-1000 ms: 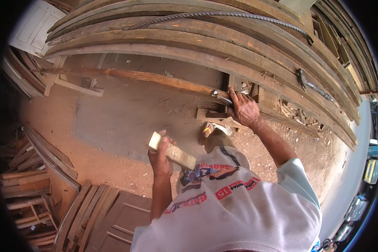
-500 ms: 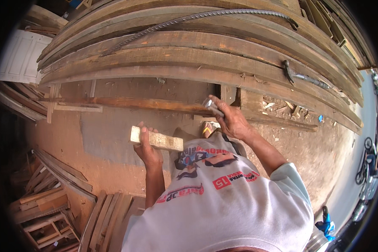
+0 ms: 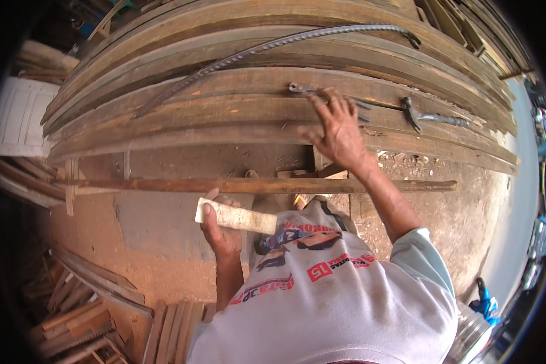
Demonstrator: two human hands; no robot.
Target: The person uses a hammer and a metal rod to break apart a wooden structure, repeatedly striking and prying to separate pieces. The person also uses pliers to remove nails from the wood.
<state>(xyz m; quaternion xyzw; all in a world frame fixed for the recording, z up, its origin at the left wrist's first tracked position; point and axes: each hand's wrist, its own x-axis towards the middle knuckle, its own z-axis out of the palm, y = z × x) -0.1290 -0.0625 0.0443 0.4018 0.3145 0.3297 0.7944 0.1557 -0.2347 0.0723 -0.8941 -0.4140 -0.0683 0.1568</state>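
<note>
In my left hand is a short pale wooden block, gripped near its left end with the thumb on top. It lies level in front of my shirt. My right hand reaches over the stacked planks, its fingers spread and slightly blurred. Beneath those fingers a dark metal tool like pincers lies on the planks; the hand partly hides its middle, and two handle ends show to the right. A claw hammer rests on the planks farther right.
A curved ribbed steel bar lies across the far planks. Nearer me, a long narrow beam runs crosswise. Wood scraps are piled at lower left, a white panel stands at far left, and a road runs along the right.
My right hand has moved forward from above the beam to the planks. It was closed on a metal object; now its fingers are spread above the pincer-like tool. My left hand keeps the block.
</note>
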